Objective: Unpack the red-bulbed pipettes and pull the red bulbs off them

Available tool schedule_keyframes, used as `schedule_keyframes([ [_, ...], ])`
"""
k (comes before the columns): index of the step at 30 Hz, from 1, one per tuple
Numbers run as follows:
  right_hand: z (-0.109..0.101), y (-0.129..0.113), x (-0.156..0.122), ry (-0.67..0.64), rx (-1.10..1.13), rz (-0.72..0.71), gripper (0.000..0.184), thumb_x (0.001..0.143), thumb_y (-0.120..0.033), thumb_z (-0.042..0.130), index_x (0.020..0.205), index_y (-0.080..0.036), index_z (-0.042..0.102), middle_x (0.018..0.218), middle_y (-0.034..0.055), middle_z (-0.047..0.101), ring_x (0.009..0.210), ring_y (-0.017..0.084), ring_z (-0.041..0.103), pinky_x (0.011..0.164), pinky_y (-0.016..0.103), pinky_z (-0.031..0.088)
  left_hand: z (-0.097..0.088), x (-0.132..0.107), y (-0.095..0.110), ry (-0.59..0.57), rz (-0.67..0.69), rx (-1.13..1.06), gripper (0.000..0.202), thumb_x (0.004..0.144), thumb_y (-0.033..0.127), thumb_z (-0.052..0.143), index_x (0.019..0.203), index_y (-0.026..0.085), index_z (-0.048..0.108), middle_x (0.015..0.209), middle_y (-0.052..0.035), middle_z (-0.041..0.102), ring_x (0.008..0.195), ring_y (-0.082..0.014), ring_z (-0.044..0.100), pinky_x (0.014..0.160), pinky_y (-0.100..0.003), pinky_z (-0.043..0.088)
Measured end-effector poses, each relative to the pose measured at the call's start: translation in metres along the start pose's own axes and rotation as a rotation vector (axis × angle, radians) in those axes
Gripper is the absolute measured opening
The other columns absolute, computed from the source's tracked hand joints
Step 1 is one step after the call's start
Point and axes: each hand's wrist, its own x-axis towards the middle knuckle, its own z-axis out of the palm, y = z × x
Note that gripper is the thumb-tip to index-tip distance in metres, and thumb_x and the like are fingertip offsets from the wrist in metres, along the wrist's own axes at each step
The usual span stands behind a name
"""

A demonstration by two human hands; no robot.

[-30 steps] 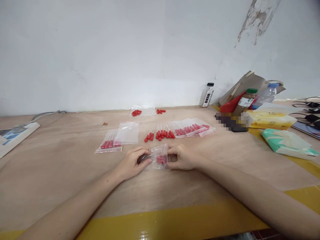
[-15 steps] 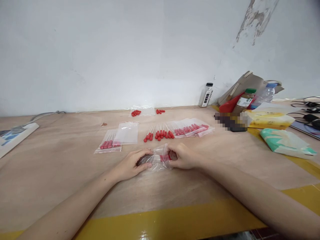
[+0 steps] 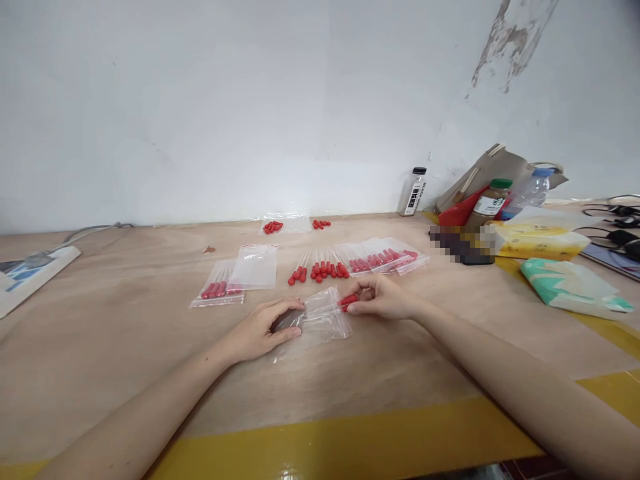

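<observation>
My left hand [image 3: 265,327] presses the left end of a small clear zip bag [image 3: 320,317] flat onto the brown paper-covered table [image 3: 125,360], fingers curled over it. My right hand [image 3: 380,298] pinches red-capped droppers [image 3: 349,301] at the bag's right opening, fingers closed round them. Just beyond lies a loose row of red-capped droppers [image 3: 320,269]. Filled bags [image 3: 383,257] lie to their right, and a filled bag [image 3: 217,287] with an empty bag [image 3: 256,265] over it lies to the left.
Loose red caps [image 3: 273,226] sit by the wall. At the right stand a white bottle [image 3: 415,191], a paper bag [image 3: 493,177], a jar [image 3: 493,198], a yellow packet [image 3: 543,241] and a green tissue pack [image 3: 570,283]. A board [image 3: 30,273] lies far left.
My right hand has moved right and away from the bag's middle, with the red-capped droppers now showing at the bag's mouth. The bag has flattened out. My left hand stays put.
</observation>
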Motion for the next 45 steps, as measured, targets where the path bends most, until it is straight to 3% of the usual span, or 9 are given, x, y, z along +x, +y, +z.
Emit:
schedule_keyframes([
  [7, -0.057, -0.002, -0.006, 0.311, 0.288, 0.135, 0.029, 0.061, -0.033, 0.074, 0.081, -0.015, 0.064, 0.07, 0.0001, 0.065, 0.053, 0.004, 0.054, 0.054, 0.018, 0.045, -0.007, -0.001, 0.002, 0.022, -0.099, -0.074, 0.022, 0.078, 0.039, 0.056, 0.09, 0.021, 0.061, 0.116, -0.0053, 0.056, 0.098, -0.0199, 0.055, 0.075, -0.029, 0.046],
  [12, -0.078, -0.017, 0.007, 0.507, 0.258, -0.032, 0.032, 0.063, -0.036, 0.073, 0.087, -0.017, 0.064, 0.08, 0.004, 0.069, 0.065, 0.01, 0.062, 0.066, 0.025, 0.051, -0.005, 0.006, -0.004, 0.18, -0.252, -0.052, 0.023, 0.073, 0.039, 0.058, 0.084, 0.018, 0.058, 0.09, -0.0042, 0.061, 0.076, -0.0162, 0.055, 0.067, -0.028, 0.044],
  [16, -0.058, -0.017, 0.033, 0.607, -0.114, -0.248, 0.031, 0.073, -0.034, 0.064, 0.099, -0.017, 0.063, 0.093, 0.0075, 0.069, 0.081, 0.016, 0.064, 0.077, 0.034, 0.051, -0.004, 0.007, -0.014, 0.161, -0.396, -0.085, 0.04, 0.063, 0.042, 0.066, 0.094, 0.018, 0.056, 0.076, -0.0003, 0.056, 0.063, -0.0134, 0.05, 0.057, -0.025, 0.04],
  [22, -0.014, 0.008, 0.063, 0.606, -0.728, -0.506, 0.025, 0.085, -0.021, 0.045, 0.101, -0.018, 0.064, 0.099, 0.0075, 0.068, 0.09, 0.018, 0.063, 0.082, 0.032, 0.048, -0.01, 0.003, -0.02, 0.069, -0.387, -0.095, 0.031, 0.066, 0.047, 0.061, 0.065, 0.017, 0.053, 0.06, 0.0034, 0.048, 0.056, -0.0112, 0.043, 0.052, -0.022, 0.031],
  [30, -0.007, 0.025, 0.066, 0.351, -1.011, -0.522, 0.029, 0.089, -0.018, 0.039, 0.106, -0.015, 0.063, 0.105, 0.0096, 0.065, 0.09, 0.018, 0.057, 0.08, 0.031, 0.044, -0.038, 0.012, -0.037, 0.561, -0.545, -0.34, 0.034, 0.067, 0.048, 0.058, 0.08, 0.018, 0.05, 0.063, 0.0028, 0.056, 0.049, -0.0106, 0.048, 0.049, -0.022, 0.038],
  [33, -0.005, 0.024, 0.065, 0.311, -1.076, -0.507, 0.028, 0.089, -0.021, 0.042, 0.107, -0.017, 0.062, 0.104, 0.0079, 0.065, 0.091, 0.019, 0.055, 0.08, 0.033, 0.042, -0.053, 0.023, -0.058, 0.731, -0.657, -0.208, 0.038, 0.068, 0.04, 0.059, 0.098, 0.02, 0.049, 0.076, -0.0016, 0.063, 0.057, -0.0148, 0.056, 0.052, -0.025, 0.042],
  [37, -0.001, 0.02, 0.06, 0.419, -1.143, -0.443, 0.028, 0.089, -0.031, 0.044, 0.106, -0.019, 0.062, 0.103, 0.0075, 0.065, 0.09, 0.021, 0.052, 0.078, 0.035, 0.037, -0.066, 0.043, -0.08, 0.705, -0.849, 0.081, 0.049, 0.07, 0.035, 0.058, 0.113, 0.019, 0.042, 0.09, -0.0082, 0.066, 0.083, -0.0258, 0.062, 0.07, -0.035, 0.045],
  [41, -0.002, 0.02, 0.055, 0.503, -1.152, -0.479, 0.027, 0.089, -0.033, 0.043, 0.099, -0.019, 0.064, 0.099, 0.0081, 0.064, 0.089, 0.02, 0.05, 0.076, 0.034, 0.034, -0.068, 0.051, -0.085, 0.659, -0.962, 0.226, 0.053, 0.067, 0.036, 0.061, 0.113, 0.018, 0.04, 0.107, -0.0146, 0.059, 0.11, -0.0364, 0.048, 0.088, -0.05, 0.035],
  [45, 0.006, 0.017, 0.051, 0.483, -1.134, -0.584, 0.025, 0.088, -0.028, 0.043, 0.096, -0.019, 0.065, 0.095, 0.0084, 0.063, 0.086, 0.02, 0.049, 0.074, 0.034, 0.033, -0.075, 0.035, -0.094, 0.667, -0.915, 0.215, 0.04, 0.075, 0.041, 0.053, 0.102, 0.013, 0.041, 0.122, -0.0205, 0.045, 0.122, -0.0419, 0.03, 0.092, -0.058, 0.025],
])
